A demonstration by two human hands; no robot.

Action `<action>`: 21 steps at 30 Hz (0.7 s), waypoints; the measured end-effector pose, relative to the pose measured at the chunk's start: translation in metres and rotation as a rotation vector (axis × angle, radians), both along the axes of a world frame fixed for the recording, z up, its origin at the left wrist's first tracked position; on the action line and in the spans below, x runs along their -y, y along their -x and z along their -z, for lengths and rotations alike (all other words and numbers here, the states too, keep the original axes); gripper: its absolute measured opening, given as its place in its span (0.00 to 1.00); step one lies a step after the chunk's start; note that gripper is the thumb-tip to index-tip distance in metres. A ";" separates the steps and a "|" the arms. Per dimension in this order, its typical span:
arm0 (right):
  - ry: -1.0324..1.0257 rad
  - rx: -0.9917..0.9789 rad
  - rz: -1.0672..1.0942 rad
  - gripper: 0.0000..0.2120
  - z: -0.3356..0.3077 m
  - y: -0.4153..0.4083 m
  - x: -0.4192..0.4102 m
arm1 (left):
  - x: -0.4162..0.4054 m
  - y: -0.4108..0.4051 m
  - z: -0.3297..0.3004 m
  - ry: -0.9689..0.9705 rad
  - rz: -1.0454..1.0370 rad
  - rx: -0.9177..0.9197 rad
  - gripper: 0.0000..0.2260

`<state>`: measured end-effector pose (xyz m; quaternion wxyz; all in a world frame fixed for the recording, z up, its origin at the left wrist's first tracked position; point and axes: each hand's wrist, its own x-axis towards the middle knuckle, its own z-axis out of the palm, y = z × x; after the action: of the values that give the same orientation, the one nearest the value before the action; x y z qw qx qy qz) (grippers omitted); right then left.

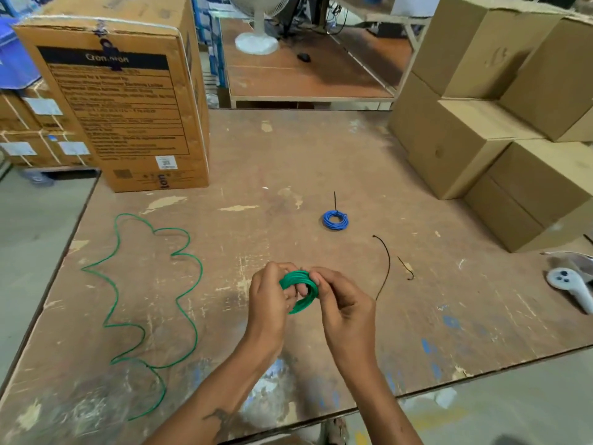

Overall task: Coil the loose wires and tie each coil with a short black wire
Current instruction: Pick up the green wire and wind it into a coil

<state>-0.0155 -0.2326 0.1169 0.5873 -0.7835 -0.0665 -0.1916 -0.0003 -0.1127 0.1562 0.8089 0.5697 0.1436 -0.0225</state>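
Observation:
Both hands hold a green wire coil (300, 290) above the middle of the wooden table (288, 162). My left hand (268, 300) grips its left side with fingers through the ring. My right hand (343, 303) pinches its right side. A long loose green wire (183, 297) lies in wavy loops on the table to the left. A blue coil (335, 220), tied with a short black wire that sticks up, lies farther back. A short black wire (385, 268) lies loose to the right of my hands, with a smaller black piece (406, 268) beside it.
A tall printed cardboard box (128, 101) stands at the back left of the table. Plain cardboard boxes (481, 130) are stacked at the right. A white controller (571, 287) lies near the right edge. A fan base and another table stand behind.

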 end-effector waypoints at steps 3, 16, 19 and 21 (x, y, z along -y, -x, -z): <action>0.206 0.061 -0.029 0.17 -0.004 0.002 0.009 | 0.009 -0.004 -0.005 0.013 -0.052 -0.035 0.17; 0.292 -0.009 -0.009 0.34 -0.001 -0.023 0.038 | 0.058 -0.013 0.017 0.062 -0.050 0.024 0.19; 0.389 0.005 -0.063 0.34 0.003 -0.034 0.047 | 0.044 -0.018 0.039 -0.552 0.024 0.179 0.13; 0.458 -0.004 -0.091 0.31 0.006 -0.039 0.054 | 0.037 -0.023 0.040 -0.692 0.095 0.261 0.14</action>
<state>0.0237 -0.2869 0.1111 0.4023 -0.8929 -0.1424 -0.1434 0.0225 -0.1497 0.1159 0.5781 0.8134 0.0115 0.0626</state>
